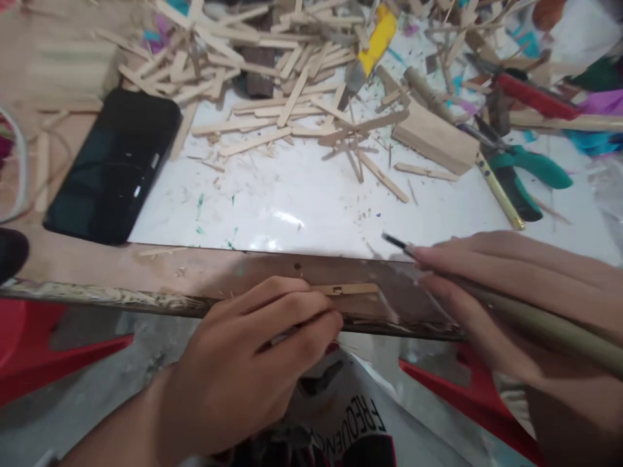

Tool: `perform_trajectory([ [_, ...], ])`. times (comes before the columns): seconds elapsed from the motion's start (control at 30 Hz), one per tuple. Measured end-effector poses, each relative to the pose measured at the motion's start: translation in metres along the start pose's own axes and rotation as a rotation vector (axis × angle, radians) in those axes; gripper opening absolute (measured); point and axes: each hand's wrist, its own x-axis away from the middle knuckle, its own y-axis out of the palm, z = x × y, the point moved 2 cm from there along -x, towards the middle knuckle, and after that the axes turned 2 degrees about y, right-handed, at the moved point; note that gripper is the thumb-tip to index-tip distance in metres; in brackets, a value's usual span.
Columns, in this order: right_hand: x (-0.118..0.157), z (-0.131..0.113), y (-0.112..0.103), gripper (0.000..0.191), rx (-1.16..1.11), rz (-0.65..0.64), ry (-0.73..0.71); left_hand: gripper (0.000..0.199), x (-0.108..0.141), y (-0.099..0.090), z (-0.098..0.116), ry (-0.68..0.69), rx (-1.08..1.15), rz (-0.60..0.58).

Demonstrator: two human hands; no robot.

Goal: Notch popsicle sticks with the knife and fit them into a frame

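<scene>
My left hand [272, 350] is at the front edge of the table, its fingers closed on a flat wooden craft stick [357, 289]. The stick points to the right and carries a small dark cut or mark near its middle. To the right, my right hand [501, 279] grips a slim carving tool [559, 332] with a long wooden handle and a narrow dark metal tip. That tip is above the white board's front edge, apart from the stick. Part of the stick is hidden under my left fingers.
Loose craft sticks [296, 94] pile up across the back of the white board [272, 214]. A black phone [114, 168] lies at left. Green-handled pliers [530, 162], a wooden block [433, 136], a yellow-handled cutter [379, 39] and a red-handled tool [538, 94] lie farther back.
</scene>
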Motion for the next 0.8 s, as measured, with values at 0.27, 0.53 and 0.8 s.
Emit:
perform_trajectory([
  [0.27, -0.001, 0.035, -0.003, 0.052, 0.368, 0.046, -0.042, 0.013, -0.024, 0.009, 0.007, -0.076, -0.253, -0.061],
  [0.53, 0.005, -0.012, 0.002, 0.025, -0.374, 0.01, -0.061, 0.018, -0.038, -0.005, 0.014, -0.226, 0.023, -0.093],
  [0.8, -0.008, -0.033, -0.035, 0.027, -0.944, -0.086, 0.276, 0.023, -0.073, -0.038, 0.04, -0.06, 0.218, 0.104],
])
